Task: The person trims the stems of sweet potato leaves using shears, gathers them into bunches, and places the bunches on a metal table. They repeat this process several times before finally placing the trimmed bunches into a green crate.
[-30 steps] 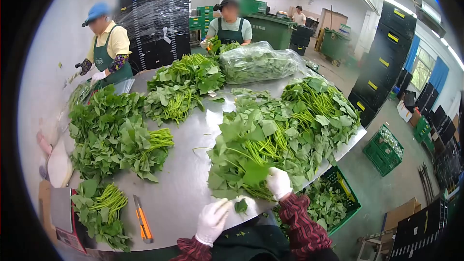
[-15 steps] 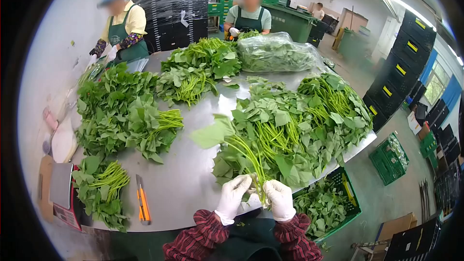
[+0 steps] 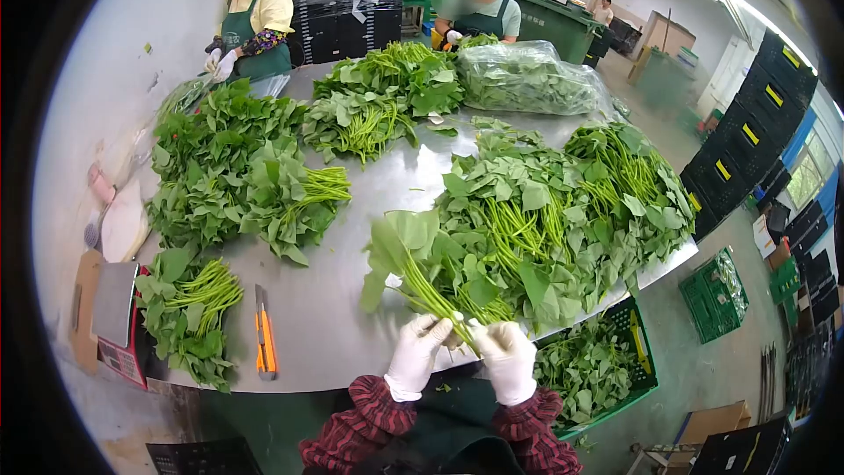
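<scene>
A small bunch of leafy green stems (image 3: 428, 292) is held at its lower ends, tilted so its broad leaves point up and left. My left hand (image 3: 417, 357), in a white glove, pinches the stems from the left. My right hand (image 3: 505, 361), also gloved, closes on the stem ends from the right; its fingertips are partly hidden. Just beyond my hands lies a large pile of leafy greens (image 3: 527, 211) on the metal table (image 3: 325, 317). An orange utility knife (image 3: 265, 334) lies to the left, beside a smaller bundle of greens (image 3: 189, 312).
A red scale (image 3: 121, 359) stands at the table's left edge. A green crate (image 3: 646, 356) of leaves is below on the right. Bagged greens (image 3: 532, 79) and more heaps (image 3: 220, 163) lie farther back. Two co-workers stand at the far side. Black crates (image 3: 756, 114) are stacked at right.
The stems in my hands have tipped further left, and my hands have come slightly closer round the ends. The view has shifted a little. The left co-worker's hands have moved.
</scene>
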Demonstrator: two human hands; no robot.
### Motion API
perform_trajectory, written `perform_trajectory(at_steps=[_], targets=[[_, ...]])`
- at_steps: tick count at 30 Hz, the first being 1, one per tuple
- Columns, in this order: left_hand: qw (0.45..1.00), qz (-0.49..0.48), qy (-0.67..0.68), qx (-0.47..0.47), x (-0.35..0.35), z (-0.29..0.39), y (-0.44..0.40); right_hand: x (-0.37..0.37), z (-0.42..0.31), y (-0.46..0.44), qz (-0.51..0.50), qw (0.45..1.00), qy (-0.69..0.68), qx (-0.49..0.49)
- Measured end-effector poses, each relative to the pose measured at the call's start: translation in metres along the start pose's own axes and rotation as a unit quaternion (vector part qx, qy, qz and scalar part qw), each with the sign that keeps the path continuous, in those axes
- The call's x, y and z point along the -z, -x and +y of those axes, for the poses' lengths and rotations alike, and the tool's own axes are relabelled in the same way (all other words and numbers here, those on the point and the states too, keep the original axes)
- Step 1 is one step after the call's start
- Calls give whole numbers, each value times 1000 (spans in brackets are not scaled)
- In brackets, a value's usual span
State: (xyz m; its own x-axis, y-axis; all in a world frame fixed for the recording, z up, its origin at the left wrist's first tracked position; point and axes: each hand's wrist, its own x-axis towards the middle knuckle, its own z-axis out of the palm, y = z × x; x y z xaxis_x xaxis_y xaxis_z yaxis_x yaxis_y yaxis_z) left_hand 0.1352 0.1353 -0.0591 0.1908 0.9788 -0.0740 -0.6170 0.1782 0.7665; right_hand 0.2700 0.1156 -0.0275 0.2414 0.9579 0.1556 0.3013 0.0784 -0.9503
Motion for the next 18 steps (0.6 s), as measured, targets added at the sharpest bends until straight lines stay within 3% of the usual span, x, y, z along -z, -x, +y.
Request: perform_trajectory(at_steps=[2,4,7,8,9,11,12,13,14,16,17,18], targets=[[999,-9,40,12,0,-1,3,18,-4,-7,-106,979,-101,-143],[997,-51,45,30,0,-4,6,24,2,-7,-250,935,-90,-233],[987,-76,139,30,-5,-10,9,20,8,2,-277,918,-173,-226],[978,-87,185,28,-8,-12,9,16,4,9,-171,959,-155,-166],[979,-38,192,53,-17,-7,14,14,-1,13,-63,984,-133,-103],[963,-74,258,19,-16,-6,11,22,6,15,129,988,-84,16],[941,-109,320,-15,-13,-4,10,36,4,8,216,965,-151,9],[957,-60,280,-40,-6,4,7,61,2,-2,261,942,-207,-34],[964,-48,255,-56,4,15,3,93,24,-13,242,948,-199,55],[979,-3,189,-81,16,33,4,145,32,-30,263,962,-60,-32],[979,-2,191,-77,21,33,4,163,45,-33,308,934,130,-126],[977,-2,195,-89,25,31,4,195,112,-37,324,854,404,-47]])
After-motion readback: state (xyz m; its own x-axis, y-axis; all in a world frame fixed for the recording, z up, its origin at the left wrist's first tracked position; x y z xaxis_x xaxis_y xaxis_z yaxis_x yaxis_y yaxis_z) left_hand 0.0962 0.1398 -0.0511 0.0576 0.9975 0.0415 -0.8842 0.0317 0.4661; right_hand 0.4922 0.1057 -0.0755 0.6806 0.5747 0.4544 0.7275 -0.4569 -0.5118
